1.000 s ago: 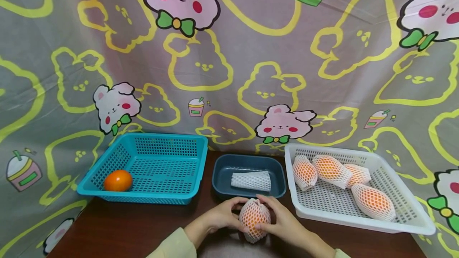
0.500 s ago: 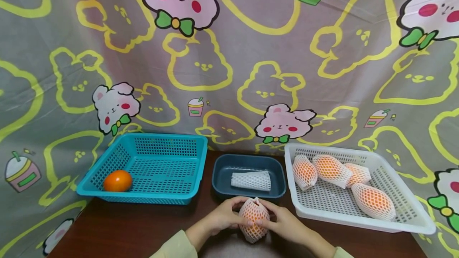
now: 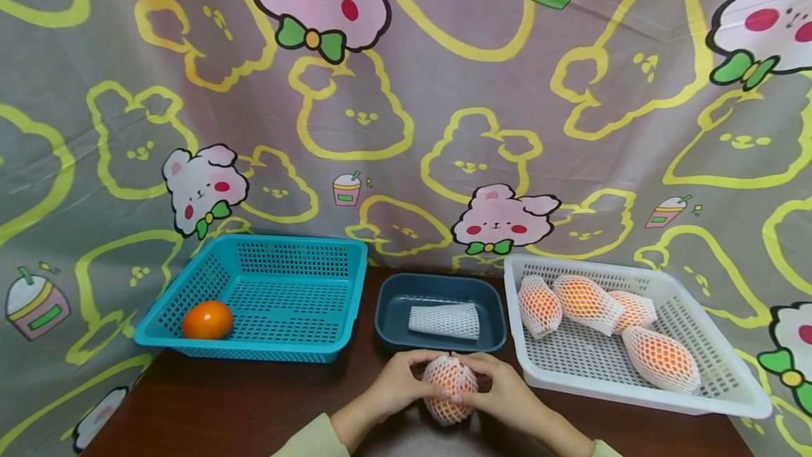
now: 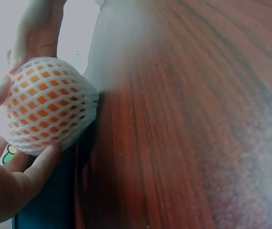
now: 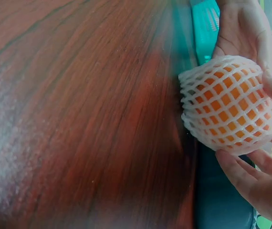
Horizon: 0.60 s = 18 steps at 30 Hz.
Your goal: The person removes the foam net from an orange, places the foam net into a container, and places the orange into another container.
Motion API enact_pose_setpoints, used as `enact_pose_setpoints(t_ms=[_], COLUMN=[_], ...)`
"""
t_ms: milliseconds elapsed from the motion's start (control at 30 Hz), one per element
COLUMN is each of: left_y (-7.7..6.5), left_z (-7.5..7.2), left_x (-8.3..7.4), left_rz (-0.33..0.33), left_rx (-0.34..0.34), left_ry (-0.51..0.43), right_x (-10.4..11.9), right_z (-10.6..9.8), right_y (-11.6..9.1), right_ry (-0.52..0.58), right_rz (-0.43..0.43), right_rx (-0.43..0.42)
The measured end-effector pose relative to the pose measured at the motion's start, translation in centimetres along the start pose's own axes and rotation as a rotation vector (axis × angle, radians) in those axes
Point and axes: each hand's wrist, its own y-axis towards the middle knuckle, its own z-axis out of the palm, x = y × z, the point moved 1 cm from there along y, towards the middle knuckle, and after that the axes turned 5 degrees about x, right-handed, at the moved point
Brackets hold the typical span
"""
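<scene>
In the head view, an orange in a white foam net (image 3: 449, 395) is held upright near the table's front edge. My left hand (image 3: 398, 388) grips it from the left, and my right hand (image 3: 509, 392) grips it from the right. Both thumbs press the near side, with the other fingers curled over the top and far side. From the left wrist, the netted orange (image 4: 47, 105) shows the net gathered at one end. The right wrist view shows the same netted orange (image 5: 229, 107) between fingers of both hands, net end close over the dark wood.
A teal basket (image 3: 347, 316) at the left holds one bare orange (image 3: 208, 320). Behind the hands, a dark blue tray (image 3: 388, 302) contains white foam nets (image 3: 444, 321). The white basket (image 3: 571, 377) at right holds several netted oranges (image 3: 661, 358). A patterned cloth (image 3: 406, 125) hangs behind.
Both hands keep hold of the netted orange. The net's top tip, which stuck up between the fingers, now sits lower as the fingers close over it. The baskets and tray stay put.
</scene>
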Motion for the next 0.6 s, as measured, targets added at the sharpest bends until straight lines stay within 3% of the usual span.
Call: enact_pose_setpoints(t_ms=[233,367,600], left_y=[-0.1,-0.2,-0.1], left_z=[-0.1,0.0,0.2], left_x=[-0.1,0.0,-0.1], left_rz=[0.006,0.051,0.083], left_rx=[-0.060,-0.094,-0.153], left_ry=[0.098,0.164,0.191], right_x=[0.3,0.7,1.4], right_z=[0.0,0.0,0.4], right_y=[-0.1,-0.2,-0.1], right_ry=[-0.089,-0.156,-0.329], right_rz=[-0.042,-0.107,-0.349], right_rx=[-0.095,-0.132,-0.261])
